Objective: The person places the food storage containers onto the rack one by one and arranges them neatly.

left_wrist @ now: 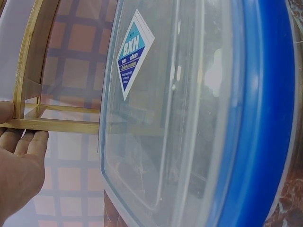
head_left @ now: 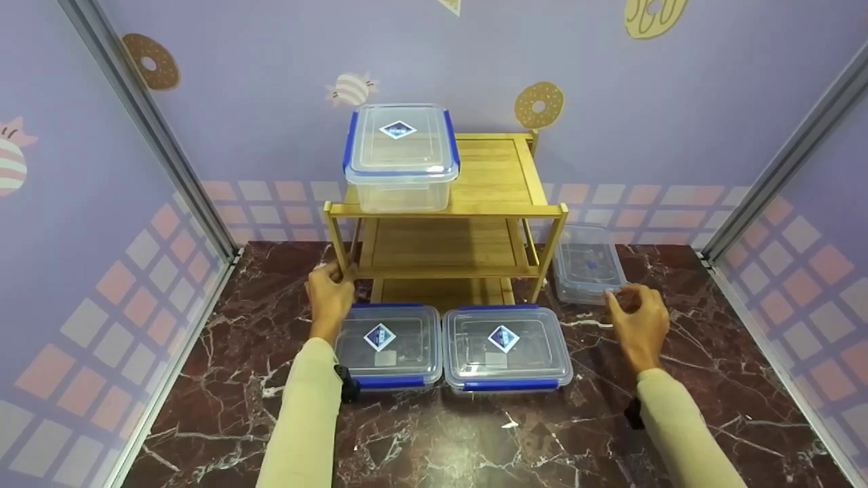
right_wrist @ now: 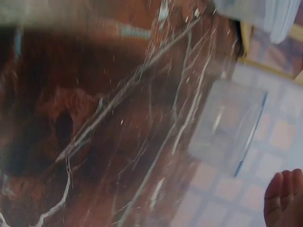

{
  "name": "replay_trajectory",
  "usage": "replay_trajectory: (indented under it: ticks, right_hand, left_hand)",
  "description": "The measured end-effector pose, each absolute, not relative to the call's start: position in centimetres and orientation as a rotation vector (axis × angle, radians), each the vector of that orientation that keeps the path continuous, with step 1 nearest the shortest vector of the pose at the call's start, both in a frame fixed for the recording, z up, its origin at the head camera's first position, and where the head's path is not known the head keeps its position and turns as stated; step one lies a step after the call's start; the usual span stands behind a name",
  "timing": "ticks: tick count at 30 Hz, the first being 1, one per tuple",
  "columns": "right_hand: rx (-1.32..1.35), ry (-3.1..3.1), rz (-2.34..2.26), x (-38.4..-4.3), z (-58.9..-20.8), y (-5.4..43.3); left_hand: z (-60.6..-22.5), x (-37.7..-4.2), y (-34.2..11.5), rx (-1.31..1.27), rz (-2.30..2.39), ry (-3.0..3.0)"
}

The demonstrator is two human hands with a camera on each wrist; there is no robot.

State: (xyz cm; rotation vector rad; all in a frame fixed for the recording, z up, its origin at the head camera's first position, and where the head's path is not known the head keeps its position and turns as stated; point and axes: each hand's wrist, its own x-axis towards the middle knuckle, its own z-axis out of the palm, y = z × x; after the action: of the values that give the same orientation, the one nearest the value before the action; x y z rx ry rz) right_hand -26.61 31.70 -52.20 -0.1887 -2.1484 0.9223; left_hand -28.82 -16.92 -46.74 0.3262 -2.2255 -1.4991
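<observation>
Reads "BXH" in white letters on the diamond label (left_wrist: 136,55) of a lid (left_wrist: 147,156) in the left wrist view, above finer lines too blurred to tell. Too small to read on the three stickers (head_left: 504,338) in the head view.

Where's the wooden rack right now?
In the head view, the wooden rack stands centre, behind two blue-clipped containers, with the left hand gripping its left side.

Two flat boxes (head_left: 508,349) bar the front of the rack (head_left: 498,169) down low; over them, there's a way onto the middle shelf (head_left: 441,244)! Up top, a tall box (head_left: 401,163) blocks left, room runs right.
</observation>
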Motion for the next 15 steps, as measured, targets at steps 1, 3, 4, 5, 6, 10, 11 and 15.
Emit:
replay_trajectory:
  ticks: [1, 3, 4, 5, 6, 10, 11, 15]
  right_hand:
    - [-0.221, -2.168, 0.926, -26.9, -52.3, 31.9]
    - [-0.281, -2.2, 0.941, -27.5, -52.3, 32.3]
    - [-0.313, -2.214, 0.951, -27.7, -52.3, 32.5]
    - [-0.341, -2.228, 0.96, -28.0, -52.3, 32.7]
    - [-0.369, -2.241, 0.969, -28.2, -52.3, 32.8]
    - [-0.46, -2.316, 0.993, -29.0, -52.1, 33.1]
    - [-0.474, -2.333, 1.005, -29.2, -52.0, 33.2]
    - [-0.531, -2.411, 1.066, -29.7, -51.7, 33.6]
  left_hand:
    - [-46.7, -28.8, -16.9, 0.324, -1.496, -2.223]
    - [-46.7, -28.8, -16.9, 0.321, -1.48, -2.222]
    - [-46.7, -28.9, -17.0, 0.32, -1.471, -2.221]
    - [-46.7, -28.9, -17.0, 0.321, -1.468, -2.219]
    - [-46.7, -28.8, -17.0, 0.325, -1.469, -2.217]
    - [-46.8, -28.8, -17.0, 0.329, -1.472, -2.219]
    - [-46.8, -28.8, -17.0, 0.33, -1.478, -2.22]
    - [-46.7, -28.7, -16.9, 0.34, -1.48, -2.236]
